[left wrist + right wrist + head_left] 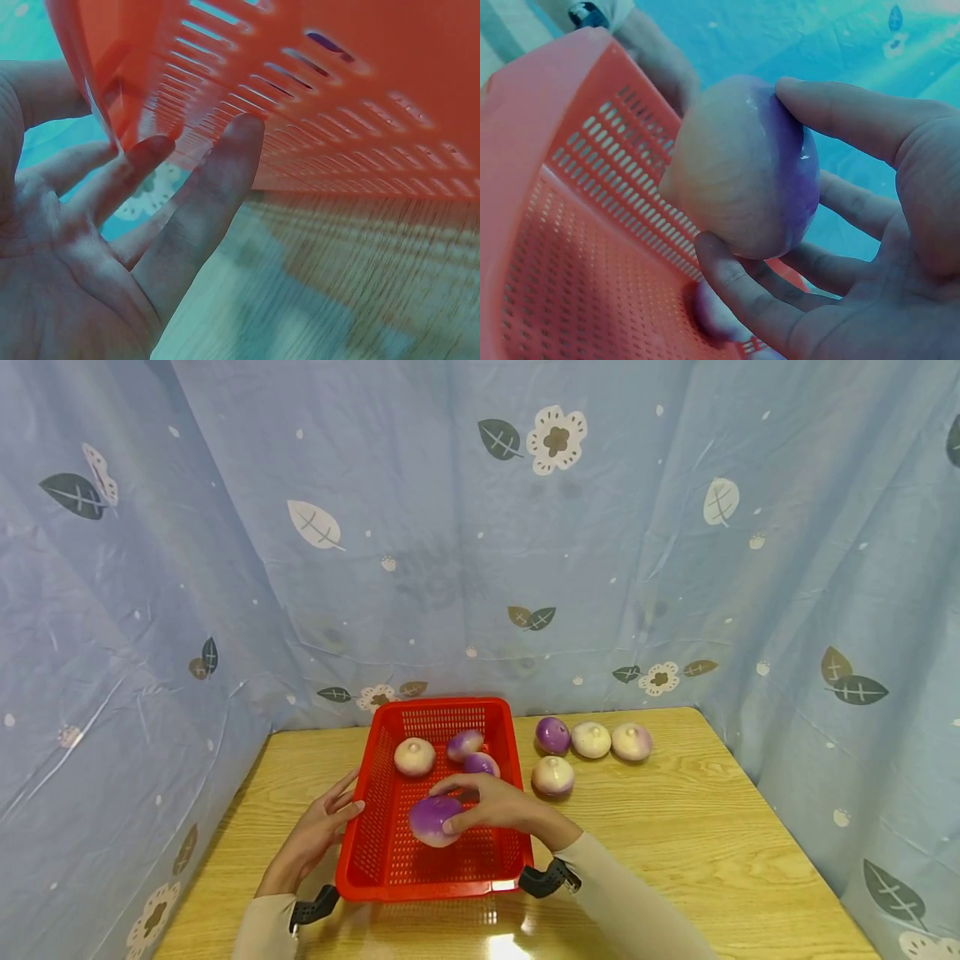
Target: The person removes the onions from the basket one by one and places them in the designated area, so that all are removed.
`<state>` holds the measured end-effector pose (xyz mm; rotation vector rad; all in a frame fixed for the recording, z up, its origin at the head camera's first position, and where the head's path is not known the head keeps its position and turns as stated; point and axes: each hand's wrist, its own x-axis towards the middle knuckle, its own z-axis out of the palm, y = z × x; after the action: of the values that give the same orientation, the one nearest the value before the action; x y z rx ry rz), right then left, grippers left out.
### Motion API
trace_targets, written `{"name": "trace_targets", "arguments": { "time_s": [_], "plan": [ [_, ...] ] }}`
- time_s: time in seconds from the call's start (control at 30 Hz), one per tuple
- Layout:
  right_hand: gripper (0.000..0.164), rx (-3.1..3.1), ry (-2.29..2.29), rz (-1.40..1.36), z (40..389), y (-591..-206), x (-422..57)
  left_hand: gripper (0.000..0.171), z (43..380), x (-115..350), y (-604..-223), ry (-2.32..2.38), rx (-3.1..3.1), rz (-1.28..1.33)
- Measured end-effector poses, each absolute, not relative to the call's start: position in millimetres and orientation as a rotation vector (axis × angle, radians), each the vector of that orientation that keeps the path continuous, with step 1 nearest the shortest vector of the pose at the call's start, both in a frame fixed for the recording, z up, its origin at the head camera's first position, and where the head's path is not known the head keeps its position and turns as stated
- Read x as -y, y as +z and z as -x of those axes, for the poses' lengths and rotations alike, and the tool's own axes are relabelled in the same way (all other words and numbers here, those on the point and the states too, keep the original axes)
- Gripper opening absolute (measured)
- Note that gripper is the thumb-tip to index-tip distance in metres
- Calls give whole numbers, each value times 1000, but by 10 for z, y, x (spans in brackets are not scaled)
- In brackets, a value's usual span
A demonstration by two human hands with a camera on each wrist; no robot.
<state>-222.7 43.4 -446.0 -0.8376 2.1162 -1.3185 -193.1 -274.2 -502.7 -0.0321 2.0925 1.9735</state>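
Note:
My right hand (pixel 495 803) holds a purple-and-white turnip (pixel 432 821) over the red plastic basket (pixel 427 892). In the right wrist view, thumb and fingers grip this turnip (pixel 731 165) from the side, its pale end facing the basket wall. My left hand (pixel 315 831) is at the basket's left side. The left wrist view has its thumb over the rim and its fingers against the slotted outer wall. Inside the basket lie a mostly white turnip (pixel 414 757) and two purple-and-white turnips, one farther back (pixel 465 745) and another turnip (pixel 481 764) just beyond my right hand.
On the wooden table (pixel 675 827), right of the basket, sit a purple turnip (pixel 552 736), two pale turnips (pixel 591 740) in a row with it, and another pale turnip (pixel 552 776) nearer me. A blue patterned curtain (pixel 450 527) encloses the back and sides.

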Motion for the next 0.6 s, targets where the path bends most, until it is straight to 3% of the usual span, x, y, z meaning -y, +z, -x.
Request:
{"name": "trace_targets", "arguments": {
  "time_s": [0.6],
  "plan": [
    [47,-2168,-1476,751,2287,-4510,-865,66,1951,2762,-5040,1972,-2078,2]
  ]
}}
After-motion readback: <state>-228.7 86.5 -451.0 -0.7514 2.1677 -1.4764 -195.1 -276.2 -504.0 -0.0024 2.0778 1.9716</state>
